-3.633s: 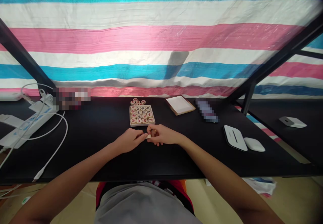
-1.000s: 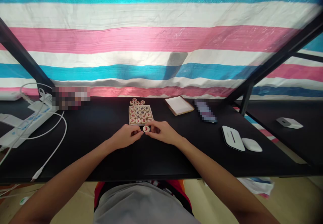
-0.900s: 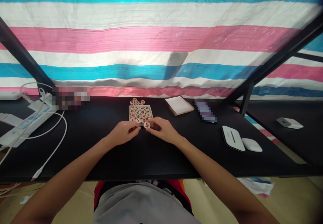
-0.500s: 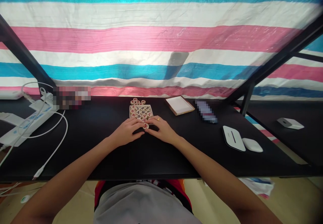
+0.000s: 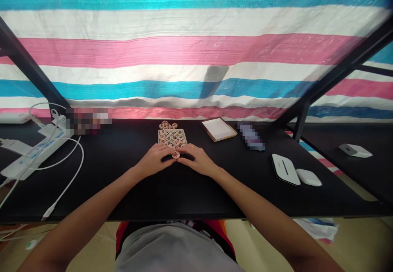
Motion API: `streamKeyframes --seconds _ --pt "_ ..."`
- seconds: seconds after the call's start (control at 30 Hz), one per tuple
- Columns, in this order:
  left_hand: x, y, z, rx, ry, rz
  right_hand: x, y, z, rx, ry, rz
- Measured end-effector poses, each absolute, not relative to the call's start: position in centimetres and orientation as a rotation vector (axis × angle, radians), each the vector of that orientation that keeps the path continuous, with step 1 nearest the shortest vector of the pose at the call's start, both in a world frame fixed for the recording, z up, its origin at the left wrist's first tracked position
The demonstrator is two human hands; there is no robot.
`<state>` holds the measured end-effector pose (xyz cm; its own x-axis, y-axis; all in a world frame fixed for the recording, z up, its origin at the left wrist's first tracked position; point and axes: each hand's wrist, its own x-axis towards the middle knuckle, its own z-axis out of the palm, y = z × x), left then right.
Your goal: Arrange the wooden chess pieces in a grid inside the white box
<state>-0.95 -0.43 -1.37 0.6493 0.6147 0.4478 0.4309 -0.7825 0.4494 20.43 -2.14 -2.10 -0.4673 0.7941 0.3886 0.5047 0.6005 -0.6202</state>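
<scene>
Between the fingertips of my left hand (image 5: pixel 156 158) and my right hand (image 5: pixel 199 158) is a round Chinese chess piece (image 5: pixel 175 155) with a red character facing up. Both hands are closed on its edges, thumbs on the near side. Just beyond them sits a small pale box (image 5: pixel 185 135) filled with rows of chess pieces (image 5: pixel 169 138) marked in red and black. My fingers hide the box's near edge. Several loose pieces (image 5: pixel 166 125) lie against its far side.
A shallow box lid (image 5: pixel 219 129) lies open side up to the right, beside a blurred-out object (image 5: pixel 251 136). Farther right are a white flat device (image 5: pixel 285 169) and a white rounded case (image 5: pixel 308 177). At left, a power strip (image 5: pixel 37 151) trails white cables. Behind hangs a striped sheet (image 5: pixel 172 51).
The held chess piece has shifted slightly left and turned a little between my fingers. The whole view has moved down slightly; the box and loose pieces stay in place.
</scene>
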Motion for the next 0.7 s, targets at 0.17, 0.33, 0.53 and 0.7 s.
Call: streamKeyframes --seconds 0.17,0.33,0.53,0.7 --pt "-1.2 1.0 -2.1 2.484 1.051 1.033 20.8 -1.7 -2.1 -1.11 -2.099 0.362" --pt "-1.4 2.3 -2.8 2.392 1.148 0.978 21.1 -0.9 -3.0 -1.214 -2.129 0.309" --pt "-1.2 2.6 -3.2 2.436 1.128 0.949 21.1 -0.7 -3.3 -1.218 -2.155 0.324" --pt "-1.2 2.5 -3.5 2.538 1.093 0.962 21.2 -0.8 -3.2 -1.219 -2.164 0.323"
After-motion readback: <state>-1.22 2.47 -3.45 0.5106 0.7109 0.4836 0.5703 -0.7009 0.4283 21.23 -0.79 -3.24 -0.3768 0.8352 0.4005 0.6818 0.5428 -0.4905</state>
